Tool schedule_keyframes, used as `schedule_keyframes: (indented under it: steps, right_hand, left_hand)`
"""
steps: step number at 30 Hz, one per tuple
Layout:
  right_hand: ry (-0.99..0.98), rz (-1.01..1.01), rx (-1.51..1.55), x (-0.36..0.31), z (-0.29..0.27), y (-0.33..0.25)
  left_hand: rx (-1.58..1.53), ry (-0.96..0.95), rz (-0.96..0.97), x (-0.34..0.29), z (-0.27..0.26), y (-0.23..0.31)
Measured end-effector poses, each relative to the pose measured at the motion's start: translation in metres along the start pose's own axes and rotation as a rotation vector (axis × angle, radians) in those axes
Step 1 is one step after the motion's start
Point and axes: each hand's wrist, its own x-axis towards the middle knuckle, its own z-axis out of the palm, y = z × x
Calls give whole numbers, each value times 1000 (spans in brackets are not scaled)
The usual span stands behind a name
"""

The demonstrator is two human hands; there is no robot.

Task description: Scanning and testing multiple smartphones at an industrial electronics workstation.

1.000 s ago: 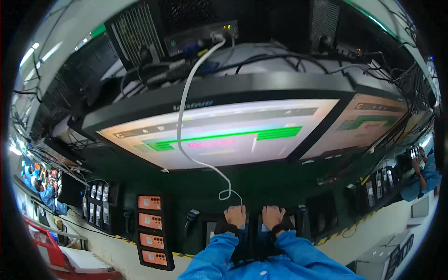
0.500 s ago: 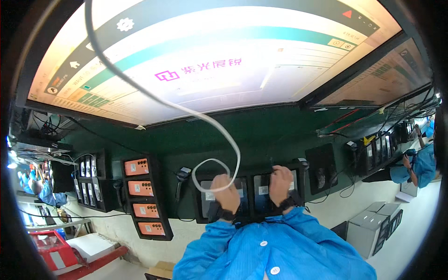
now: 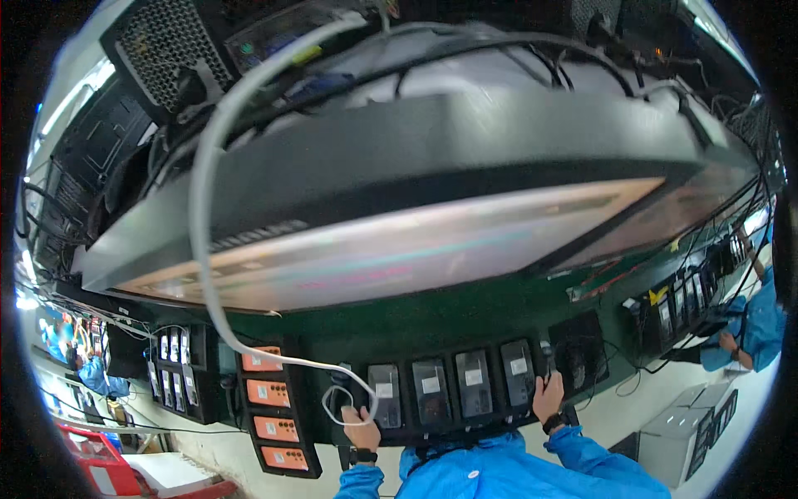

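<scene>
A black tray [image 3: 453, 431] sits in front of me, with several dark grey phones [image 3: 475, 384] side by side in its slots, each with a white label. At its left end is my left hand [image 3: 361, 430], fingers bent, next to a handheld scanner [image 3: 341, 378]. My right hand [image 3: 549, 399] is closed at the right end, just below the head of a second handheld scanner [image 3: 545, 349]. Whether either hand grips the tray edge or a scanner handle cannot be made out. A white cable [image 3: 249, 351] hangs across the view and loops by my left hand.
To the left stands a black tray holding orange phones [image 3: 270, 392], then a rack of smaller phones [image 3: 173, 366]. A large monitor [image 3: 416, 258] rises behind the green bench [image 3: 465, 328]. At right are a black mat [image 3: 579, 341], grey boxes [image 3: 673, 424] and a co-worker's blue sleeve [image 3: 763, 324].
Both hands have left the phones and moved outward to the tray's two ends, uncovering the row of phones. The view has tilted up, showing the monitor's top and cables behind.
</scene>
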Motion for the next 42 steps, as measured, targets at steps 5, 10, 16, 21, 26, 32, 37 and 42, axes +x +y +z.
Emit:
schedule_keyframes:
  steps: [5, 10, 16, 21, 26, 32, 37, 42]
  right_hand:
    - [20, -61, -20, 122, 60, -20]
    - [-226, 235, 382, 189, 97, -11]
    - [316, 83, 45, 105, 42, 3]
    - [105, 514, 328, 32, 28, 54]
    - [-238, 479, 674, 28, 23, 79]
    - [-418, 552, 799, -6, -65, 20]
    - [-547, 544, 933, -34, -51, 31]
    - [-533, 546, 943, -38, -47, 27]
  left_hand:
    - [-143, -34, -7, 123, 41, 42]
    - [-378, 52, 122, 199, 81, 50]
    - [-657, -33, -18, 130, 34, 88]
    - [-958, -248, -197, 22, 15, 112]
    - [-1190, -503, -327, -29, 0, 143]
    - [-994, -729, -145, -56, 16, 183]
    - [-986, -894, -89, -94, 70, 198]
    - [-815, -927, 100, -99, 83, 226]
